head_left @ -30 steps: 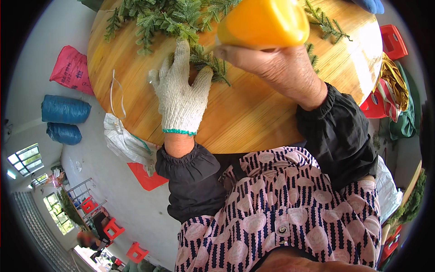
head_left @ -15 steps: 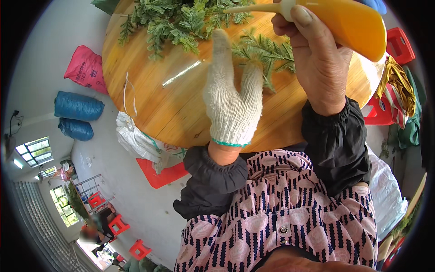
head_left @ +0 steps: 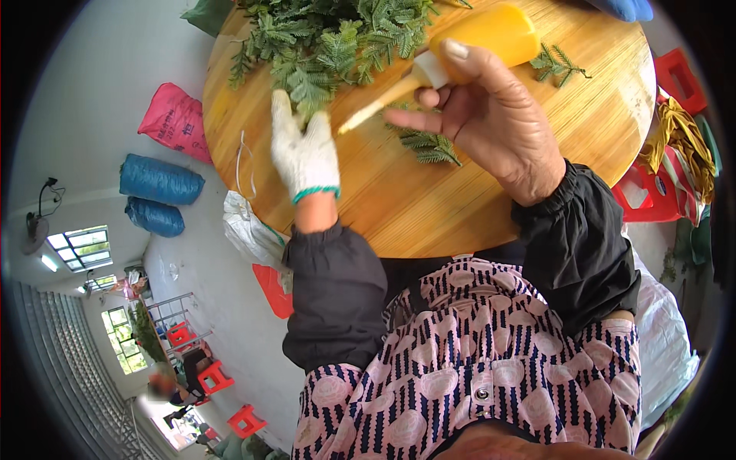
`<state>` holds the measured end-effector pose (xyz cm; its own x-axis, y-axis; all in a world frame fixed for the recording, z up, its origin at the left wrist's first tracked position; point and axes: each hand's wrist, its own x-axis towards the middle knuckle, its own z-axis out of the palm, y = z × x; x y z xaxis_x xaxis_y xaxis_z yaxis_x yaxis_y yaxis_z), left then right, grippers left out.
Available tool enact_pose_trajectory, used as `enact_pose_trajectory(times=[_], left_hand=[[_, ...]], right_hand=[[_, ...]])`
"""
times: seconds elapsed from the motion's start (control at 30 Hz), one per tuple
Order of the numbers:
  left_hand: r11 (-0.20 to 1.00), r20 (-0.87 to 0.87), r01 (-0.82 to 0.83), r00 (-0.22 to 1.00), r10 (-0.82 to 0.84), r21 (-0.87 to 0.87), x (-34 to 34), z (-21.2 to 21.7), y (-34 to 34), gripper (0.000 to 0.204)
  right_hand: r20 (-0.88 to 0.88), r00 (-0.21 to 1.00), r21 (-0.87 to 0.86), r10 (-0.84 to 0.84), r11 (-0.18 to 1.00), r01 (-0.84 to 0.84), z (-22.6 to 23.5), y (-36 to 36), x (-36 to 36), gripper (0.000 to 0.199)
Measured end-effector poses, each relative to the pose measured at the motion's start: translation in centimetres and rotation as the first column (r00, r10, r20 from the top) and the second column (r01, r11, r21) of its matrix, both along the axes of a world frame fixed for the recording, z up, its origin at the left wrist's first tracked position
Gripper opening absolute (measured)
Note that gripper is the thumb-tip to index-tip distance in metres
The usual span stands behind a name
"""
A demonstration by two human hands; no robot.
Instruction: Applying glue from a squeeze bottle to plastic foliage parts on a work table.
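Over wooden table (head_left: 399,207), tilted yellow squeeze bottle (head_left: 502,34), contents unclear

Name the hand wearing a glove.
The left hand, in a white knit glove; the right hand is bare and holds the yellow bottle.

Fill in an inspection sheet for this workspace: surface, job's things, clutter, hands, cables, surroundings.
Surface: round wooden table.
Job's things: green sprigs, mostly piled at the far side; yellow squeeze bottle, nozzle toward the left hand.
Clutter: white strap at the table's left edge.
Left hand: gloved, fingertips at the sprigs; grip unclear.
Right hand: bare, holding the bottle.
Cables: dark cord at far left of view.
Surroundings: pink sack, blue bundles, red stools.
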<state>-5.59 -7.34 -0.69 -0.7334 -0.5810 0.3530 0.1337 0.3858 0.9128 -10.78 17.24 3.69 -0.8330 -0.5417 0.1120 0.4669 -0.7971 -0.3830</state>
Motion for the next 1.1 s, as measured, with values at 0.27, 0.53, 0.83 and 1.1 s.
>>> enact_pose_trajectory(times=[0.27, 0.53, 0.83, 1.1], left_hand=[[0.999, 0.263, 0.017, 0.964, -0.025, 0.034, 9.8, 5.2, -2.1, 0.064], [0.922, 0.316, 0.366, 0.867, -0.386, 0.123, 11.3, 7.7, -3.5, 0.062], [0.849, 0.51, 0.522, 0.755, -0.411, -0.088, 5.2, 5.7, -4.7, 0.06], [0.92, -0.039, -0.141, 0.99, 0.136, -0.366, 6.0, 1.8, 2.3, 0.043]], right_hand=[[0.024, 0.976, 0.457, 0.217, 0.866, -0.203, -0.6, -0.9, 2.1, 0.028], [-0.214, 0.94, 0.334, -0.266, 0.884, 0.326, -0.3, 1.6, -1.7, 0.026], [-0.087, 0.972, 0.261, -0.217, 0.937, 0.233, -0.3, 1.1, -1.5, 0.014], [-0.341, 0.907, 0.317, -0.248, 0.878, 0.359, -0.9, 0.9, -0.9, 0.028]])
